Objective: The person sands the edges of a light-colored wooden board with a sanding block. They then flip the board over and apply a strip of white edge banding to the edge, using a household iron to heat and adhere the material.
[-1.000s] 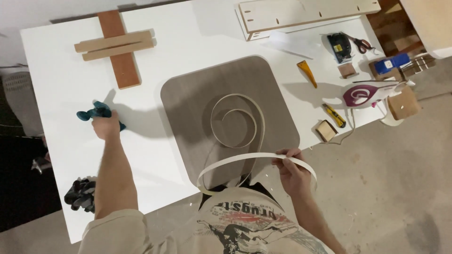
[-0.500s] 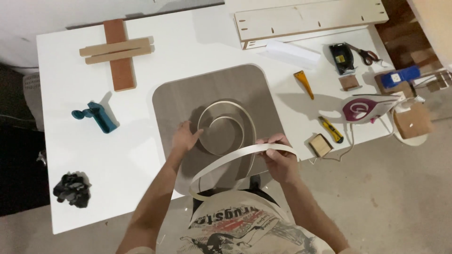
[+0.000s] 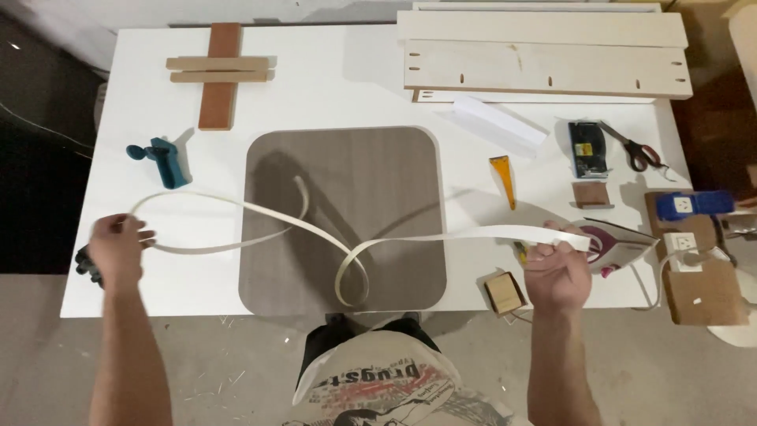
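A long pale edge-banding strip (image 3: pixel 315 229) is stretched across the white table (image 3: pixel 331 87) in loose loops. My left hand (image 3: pixel 118 248) grips one end near the table's left front edge. My right hand (image 3: pixel 556 272) grips the other end near the front right. The strip loops over a brown rounded-square wooden panel (image 3: pixel 363 173) lying flat in the middle of the table.
A teal tool (image 3: pixel 162 160) lies at left, crossed wood pieces (image 3: pixel 218 71) at back left, pale slotted boards (image 3: pixel 544 55) at back right. A clothes iron (image 3: pixel 619 241), yellow cutter (image 3: pixel 502 177), small wood block (image 3: pixel 505 293), scissors (image 3: pixel 635 150), black tool (image 3: pixel 585 147) and blue power strip (image 3: pixel 694 205) crowd the right.
Both hands have pulled apart, left hand to the far left and right hand to the right. The coiled strip has been unrolled and stretched across the panel.
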